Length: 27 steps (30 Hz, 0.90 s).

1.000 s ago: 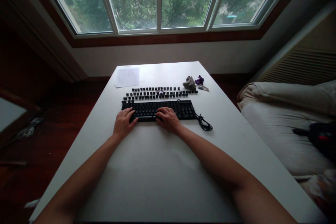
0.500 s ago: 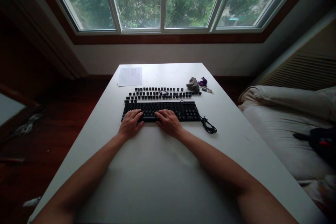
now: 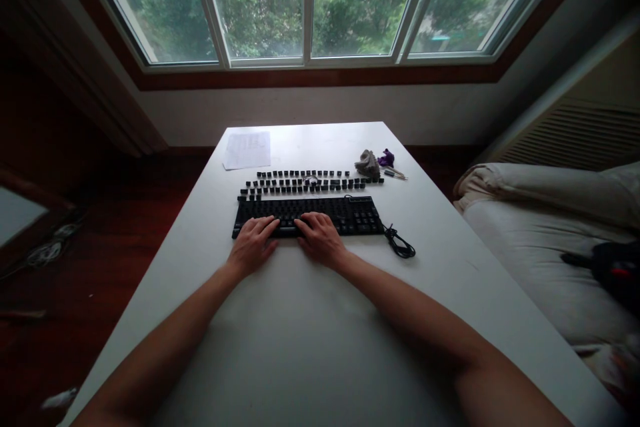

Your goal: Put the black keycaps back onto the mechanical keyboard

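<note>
across the white worktop (image 3: 310, 347), your left hand (image 3: 254, 242) and right hand (image 3: 321, 238) lie, fingers apart, over the near side of the long black keyboard (image 3: 293, 207); light, even pressure should keep it off the loose square black keycaps (image 3: 293, 182) behind.

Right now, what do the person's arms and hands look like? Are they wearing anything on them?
The left hand and right hand are bare: no gloves, and no watch or bracelet shows at either wrist. The left arm and right arm widen from the wrists, with no sleeves in view. The fingernails are too small to make out.
</note>
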{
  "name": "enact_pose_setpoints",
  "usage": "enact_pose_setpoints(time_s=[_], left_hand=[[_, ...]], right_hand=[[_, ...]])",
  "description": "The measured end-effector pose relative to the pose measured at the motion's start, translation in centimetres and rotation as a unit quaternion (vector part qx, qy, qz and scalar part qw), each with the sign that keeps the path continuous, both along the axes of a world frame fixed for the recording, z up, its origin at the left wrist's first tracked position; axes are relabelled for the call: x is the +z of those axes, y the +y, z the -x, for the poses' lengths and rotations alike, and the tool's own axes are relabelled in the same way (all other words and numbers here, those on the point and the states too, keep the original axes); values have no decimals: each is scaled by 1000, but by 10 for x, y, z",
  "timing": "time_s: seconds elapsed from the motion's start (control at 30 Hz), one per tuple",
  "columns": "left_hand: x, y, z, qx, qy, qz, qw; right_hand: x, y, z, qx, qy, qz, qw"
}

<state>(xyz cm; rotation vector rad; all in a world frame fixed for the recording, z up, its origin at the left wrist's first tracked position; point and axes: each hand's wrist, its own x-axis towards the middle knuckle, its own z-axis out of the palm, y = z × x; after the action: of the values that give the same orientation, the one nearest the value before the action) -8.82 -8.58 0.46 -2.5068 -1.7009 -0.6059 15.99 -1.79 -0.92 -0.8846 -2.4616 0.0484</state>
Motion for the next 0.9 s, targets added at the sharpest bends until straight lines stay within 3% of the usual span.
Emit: enact_pose_setpoints(time_s=[0.27,0.67,0.9], left_hand=[[-10,-5,-6,-1,29,-6,1000],[5,5,-28,12,8,-10,1000],[-5,2,-12,-7,-6,6,1000]], right_hand=[[-2,-3,2,-11,3,-2,1000],[0,4,-6,11,3,-15,1000],[3,0,5,-15,-16,-15,1000]])
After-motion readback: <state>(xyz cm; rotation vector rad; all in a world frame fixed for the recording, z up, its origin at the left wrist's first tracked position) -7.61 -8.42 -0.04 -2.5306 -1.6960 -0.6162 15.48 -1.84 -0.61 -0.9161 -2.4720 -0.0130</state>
